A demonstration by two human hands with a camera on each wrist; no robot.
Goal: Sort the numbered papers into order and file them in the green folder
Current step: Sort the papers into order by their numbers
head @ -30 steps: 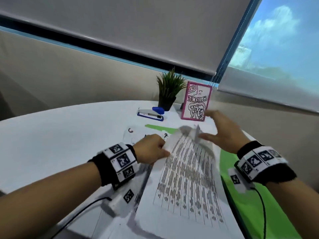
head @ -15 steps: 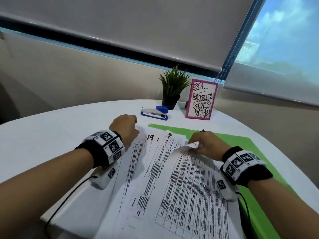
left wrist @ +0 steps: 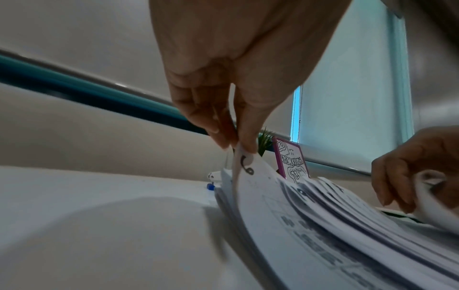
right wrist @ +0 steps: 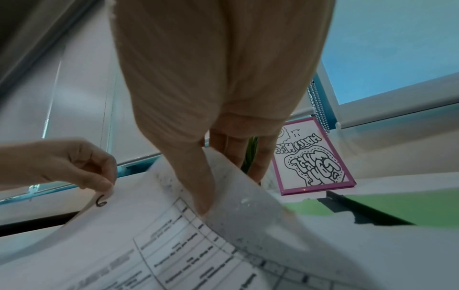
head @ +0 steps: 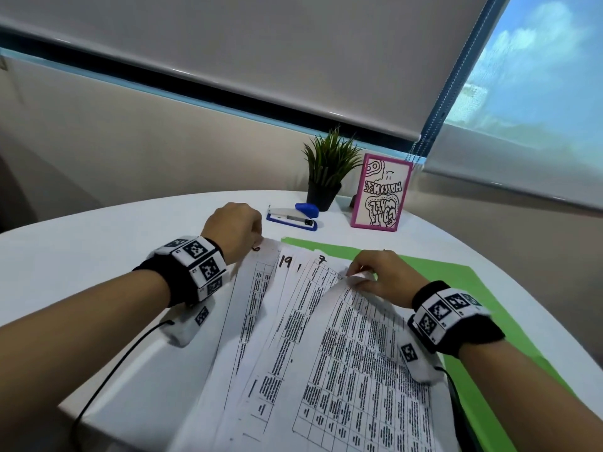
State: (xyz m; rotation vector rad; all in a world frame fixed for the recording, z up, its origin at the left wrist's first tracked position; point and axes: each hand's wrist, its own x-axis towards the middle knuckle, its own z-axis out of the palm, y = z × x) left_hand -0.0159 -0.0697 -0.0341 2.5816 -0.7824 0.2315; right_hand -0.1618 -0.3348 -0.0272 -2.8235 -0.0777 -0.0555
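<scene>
A fanned stack of printed, hand-numbered papers (head: 313,347) lies on the white table (head: 81,262), partly over the green folder (head: 456,275). Numbers 6, 19, 1 and 7 show at the sheets' far corners. My left hand (head: 235,230) pinches the far corner of the sheet marked 6 (left wrist: 246,162) between thumb and fingers, lifting it. My right hand (head: 381,275) pinches the curled far corner of the top sheet (right wrist: 231,186), thumb on top and fingers beneath. The papers cover the folder's left part.
A blue and white stapler (head: 293,216), a small potted plant (head: 326,171) and a pink-framed drawing (head: 381,194) stand at the table's far edge, beyond the papers. Roller blinds cover the window behind. Cables run from both wrist cameras.
The left hand moved from the top sheet's edge out to the far left corner of the stack and took hold of sheet 6. The right hand came down and pinched the top sheet's corner.
</scene>
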